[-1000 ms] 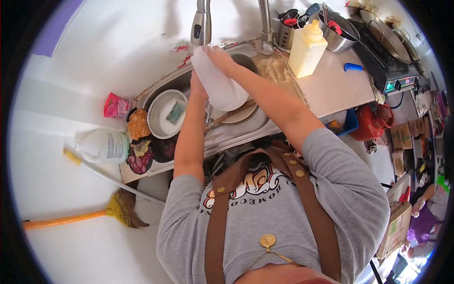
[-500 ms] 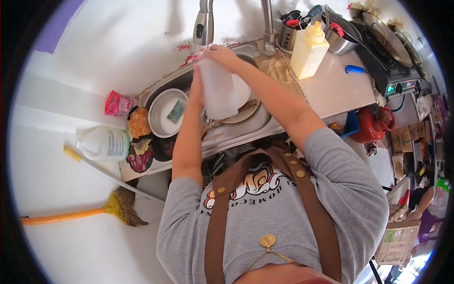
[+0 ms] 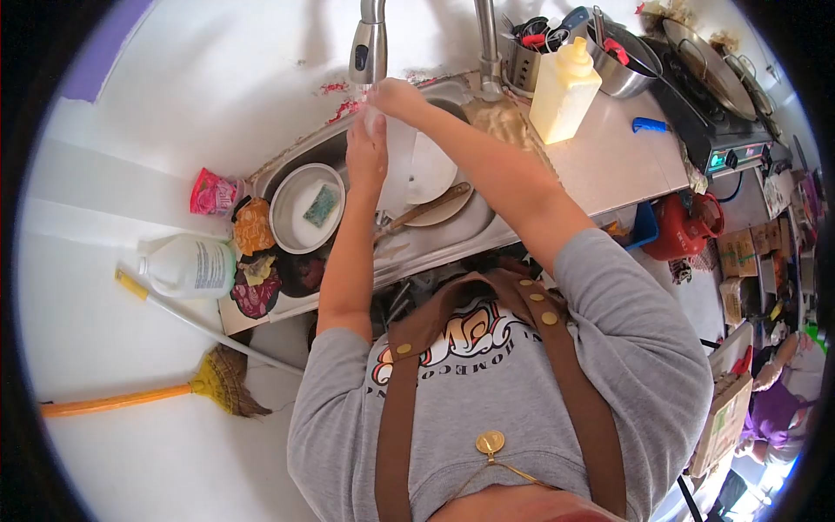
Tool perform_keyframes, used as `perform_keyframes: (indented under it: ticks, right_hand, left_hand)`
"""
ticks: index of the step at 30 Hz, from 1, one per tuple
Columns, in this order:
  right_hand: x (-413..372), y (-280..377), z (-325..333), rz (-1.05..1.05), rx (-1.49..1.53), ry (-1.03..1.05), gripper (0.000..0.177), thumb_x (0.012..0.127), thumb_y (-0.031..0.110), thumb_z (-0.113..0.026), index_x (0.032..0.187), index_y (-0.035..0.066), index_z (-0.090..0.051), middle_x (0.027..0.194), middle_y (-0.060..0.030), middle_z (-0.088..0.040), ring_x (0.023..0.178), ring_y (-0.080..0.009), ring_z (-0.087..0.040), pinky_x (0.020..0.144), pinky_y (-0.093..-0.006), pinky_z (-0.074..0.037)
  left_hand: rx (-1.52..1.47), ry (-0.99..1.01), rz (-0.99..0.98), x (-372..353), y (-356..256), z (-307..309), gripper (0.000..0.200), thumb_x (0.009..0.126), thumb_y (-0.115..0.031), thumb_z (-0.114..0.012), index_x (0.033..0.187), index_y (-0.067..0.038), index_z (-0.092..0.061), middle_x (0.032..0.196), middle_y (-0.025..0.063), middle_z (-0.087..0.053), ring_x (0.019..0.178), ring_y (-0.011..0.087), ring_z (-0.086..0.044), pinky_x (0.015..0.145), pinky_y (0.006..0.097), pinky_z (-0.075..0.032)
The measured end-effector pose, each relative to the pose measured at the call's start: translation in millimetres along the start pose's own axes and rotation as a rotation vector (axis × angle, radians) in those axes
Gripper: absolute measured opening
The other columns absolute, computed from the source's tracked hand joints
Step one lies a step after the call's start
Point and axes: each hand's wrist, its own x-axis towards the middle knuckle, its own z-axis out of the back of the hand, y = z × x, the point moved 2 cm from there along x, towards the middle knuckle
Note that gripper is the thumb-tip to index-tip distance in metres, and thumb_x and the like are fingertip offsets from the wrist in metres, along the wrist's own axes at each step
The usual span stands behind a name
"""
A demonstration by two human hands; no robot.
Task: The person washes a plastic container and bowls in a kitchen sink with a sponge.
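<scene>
Under the faucet head (image 3: 369,54), my two hands are close together. My right hand (image 3: 398,98) is bent with its fingers curled at the running water, gripping the top of a pale translucent plastic container (image 3: 397,165), whose outline is hard to make out. My left hand (image 3: 367,155) is lower and to the left, fingers pointing up along the container's side. Beneath them in the sink (image 3: 483,217) lie a white plate (image 3: 432,170) and a wooden-handled utensil (image 3: 435,202). Left of my left forearm, a round metal pan (image 3: 283,196) holds a green sponge (image 3: 323,206).
A pale yellow squeeze bottle (image 3: 564,96) stands on the right counter near a blue-handled object (image 3: 650,126), a utensil holder (image 3: 522,65) and a stove (image 3: 726,139). On the left are a white jug (image 3: 187,265) and a broom (image 3: 222,383). Another person (image 3: 774,409) is at far right.
The pale container, broad and hanging down before, now shows narrower and fainter between my hands. My left hand has turned and its fingers have come up near the right hand.
</scene>
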Motion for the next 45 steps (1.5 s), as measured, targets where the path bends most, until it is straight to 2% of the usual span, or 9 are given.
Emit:
perform_keyframes:
  ticks: [1, 7, 13, 19, 25, 37, 40, 43, 45]
  right_hand:
    - [-1.0, 1.6, 1.1, -0.056, -0.016, -0.062, 0.035, 0.074, 0.040, -0.060, 0.090, 0.011, -0.071, 0.093, -0.0154, -0.067, 0.087, -0.0311, -0.064, 0.079, -0.0395, -0.049]
    - [-15.6, 10.0, 8.8, 0.115, 0.314, 0.183, 0.027, 0.077, 0.028, -0.057, 0.091, 0.010, -0.071, 0.091, -0.0107, -0.069, 0.084, -0.0221, -0.065, 0.080, -0.0331, -0.049]
    - [-31.4, -5.0, 33.8, 0.039, 1.214, 0.194, 0.024, 0.080, 0.006, -0.051, 0.095, 0.001, -0.069, 0.095, -0.0053, -0.068, 0.085, -0.0152, -0.061, 0.080, -0.0289, -0.048]
    - [-52.3, -74.6, 43.4, -0.098, 0.459, 0.131, 0.025, 0.082, 0.007, -0.050, 0.102, 0.003, -0.065, 0.106, -0.0069, -0.066, 0.098, -0.0173, -0.061, 0.084, -0.0328, -0.047]
    - [-96.2, -124.1, 53.4, 0.179, -0.115, 0.112, 0.023, 0.080, 0.009, -0.051, 0.095, 0.006, -0.067, 0.098, -0.0128, -0.066, 0.091, -0.0282, -0.063, 0.080, -0.0387, -0.049]
    - [-121.4, -131.6, 50.2, 0.368, -0.426, 0.097, 0.018, 0.077, 0.013, -0.058, 0.091, 0.010, -0.069, 0.094, -0.0111, -0.065, 0.101, -0.0290, -0.055, 0.089, -0.0414, -0.043]
    - [-123.1, -135.5, 46.3, 0.390, -0.432, 0.087, 0.017, 0.078, 0.014, -0.059, 0.091, 0.010, -0.069, 0.094, -0.0111, -0.064, 0.104, -0.0285, -0.054, 0.090, -0.0408, -0.042]
    - [-122.5, -136.0, 43.9, 0.403, -0.440, 0.061, 0.018, 0.079, 0.014, -0.054, 0.086, 0.007, -0.069, 0.090, -0.0110, -0.064, 0.098, -0.0298, -0.054, 0.089, -0.0403, -0.043]
    - [-120.6, -131.5, 45.3, 0.289, -0.392, 0.111, 0.023, 0.081, 0.018, -0.058, 0.099, 0.007, -0.066, 0.097, -0.0127, -0.064, 0.103, -0.0292, -0.054, 0.092, -0.0397, -0.042]
  left_hand:
    - [0.057, -0.041, -0.100, 2.0, -0.5, 0.8, 0.068, 0.092, -0.054, -0.043, 0.135, -0.001, -0.039, 0.127, 0.0224, -0.051, 0.116, 0.0350, -0.052, 0.096, 0.0399, -0.041]
    - [-0.392, 0.202, 0.030, 4.2, -14.5, 12.8, 0.087, 0.072, -0.044, -0.073, 0.137, -0.001, -0.034, 0.127, 0.0229, -0.052, 0.114, 0.0334, -0.054, 0.095, 0.0376, -0.043]
    - [-0.085, 0.257, 0.214, 6.2, -13.2, 25.6, 0.084, 0.065, -0.042, -0.078, 0.129, 0.000, -0.041, 0.119, 0.0217, -0.056, 0.108, 0.0297, -0.057, 0.092, 0.0363, -0.044]
    - [0.011, 0.172, 0.036, 14.1, -33.6, 45.5, 0.086, 0.065, -0.043, -0.078, 0.127, 0.002, -0.042, 0.115, 0.0205, -0.057, 0.107, 0.0315, -0.057, 0.090, 0.0374, -0.045]
    - [0.051, 0.153, -0.006, 22.3, -25.5, 51.8, 0.081, 0.063, -0.044, -0.079, 0.123, -0.001, -0.046, 0.115, 0.0189, -0.057, 0.104, 0.0310, -0.058, 0.088, 0.0382, -0.046]
    - [0.121, 0.122, -0.090, 18.3, -33.0, 45.1, 0.081, 0.065, -0.041, -0.080, 0.123, 0.005, -0.046, 0.111, 0.0198, -0.059, 0.099, 0.0277, -0.060, 0.088, 0.0359, -0.046]
    - [-0.020, 0.181, 0.165, 29.1, -17.5, 41.7, 0.086, 0.062, -0.045, -0.079, 0.124, 0.004, -0.045, 0.111, 0.0221, -0.059, 0.103, 0.0309, -0.060, 0.088, 0.0361, -0.046]
    - [0.105, 0.125, -0.010, 20.8, -32.6, 42.5, 0.085, 0.062, -0.045, -0.079, 0.123, 0.005, -0.047, 0.110, 0.0219, -0.060, 0.100, 0.0301, -0.061, 0.087, 0.0363, -0.047]
    - [-0.167, 0.155, 0.164, 27.1, -19.7, 37.8, 0.084, 0.062, -0.046, -0.079, 0.121, 0.005, -0.048, 0.108, 0.0214, -0.061, 0.099, 0.0295, -0.062, 0.085, 0.0365, -0.047]
